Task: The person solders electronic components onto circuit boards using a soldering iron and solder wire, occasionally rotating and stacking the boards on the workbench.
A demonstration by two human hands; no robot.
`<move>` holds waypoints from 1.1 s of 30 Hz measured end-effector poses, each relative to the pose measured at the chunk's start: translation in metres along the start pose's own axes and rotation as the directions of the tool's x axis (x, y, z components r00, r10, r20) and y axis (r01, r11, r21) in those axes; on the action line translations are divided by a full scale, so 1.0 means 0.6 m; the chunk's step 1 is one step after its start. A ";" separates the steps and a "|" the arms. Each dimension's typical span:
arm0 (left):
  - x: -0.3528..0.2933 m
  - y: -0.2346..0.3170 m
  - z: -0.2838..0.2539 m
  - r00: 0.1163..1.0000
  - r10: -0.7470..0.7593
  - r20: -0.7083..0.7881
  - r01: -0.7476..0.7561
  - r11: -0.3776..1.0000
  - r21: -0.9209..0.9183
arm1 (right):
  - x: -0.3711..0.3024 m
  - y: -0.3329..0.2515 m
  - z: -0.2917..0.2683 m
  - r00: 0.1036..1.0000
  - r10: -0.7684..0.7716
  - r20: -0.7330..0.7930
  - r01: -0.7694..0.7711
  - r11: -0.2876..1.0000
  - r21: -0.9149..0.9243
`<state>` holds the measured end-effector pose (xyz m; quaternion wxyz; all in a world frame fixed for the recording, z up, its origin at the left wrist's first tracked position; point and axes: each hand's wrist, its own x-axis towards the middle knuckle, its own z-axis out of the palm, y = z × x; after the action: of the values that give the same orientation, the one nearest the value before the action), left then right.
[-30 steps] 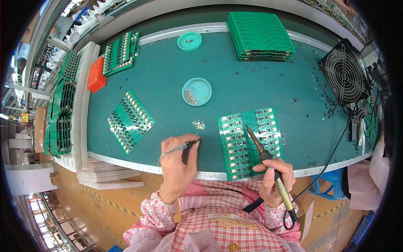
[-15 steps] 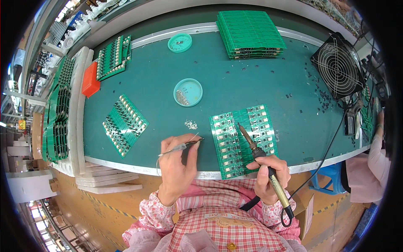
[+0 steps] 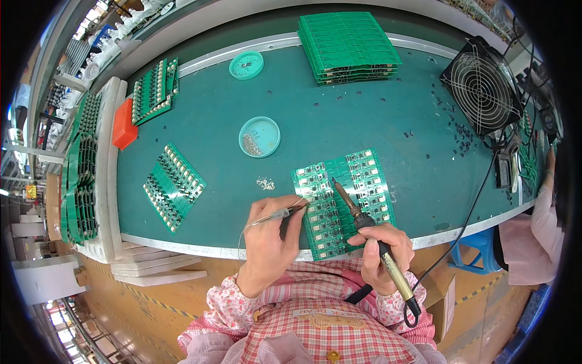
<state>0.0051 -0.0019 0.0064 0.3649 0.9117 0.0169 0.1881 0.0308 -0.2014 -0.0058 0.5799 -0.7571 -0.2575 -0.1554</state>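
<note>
A green worktop [image 3: 212,115] is filling the middle of the frame, with an axial fan [image 3: 482,94] standing at its upper right and a stack of circuit boards [image 3: 348,42] resting at upper centre; brown floor [image 3: 136,300] is showing at lower left (a blue stool [image 3: 479,261] is standing at lower right). Right of centre, a populated circuit board [image 3: 339,212] is lying up and right of the left hand [image 3: 270,236], which is pinching a sleeved wire [image 3: 271,216], and up and left of the right hand [image 3: 382,252], which is grasping a soldering iron [image 3: 362,220]
</note>
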 end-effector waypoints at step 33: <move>0.000 -0.002 0.001 0.996 0.084 -0.001 -0.084 0.996 0.022 | 0.011 -0.023 -0.007 0.999 -0.036 0.034 0.024 0.955 0.297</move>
<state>0.0053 -0.0013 0.0049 0.3468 0.9152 -0.0191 0.2041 0.0286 -0.2016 0.0098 0.6792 -0.6605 -0.3008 -0.1090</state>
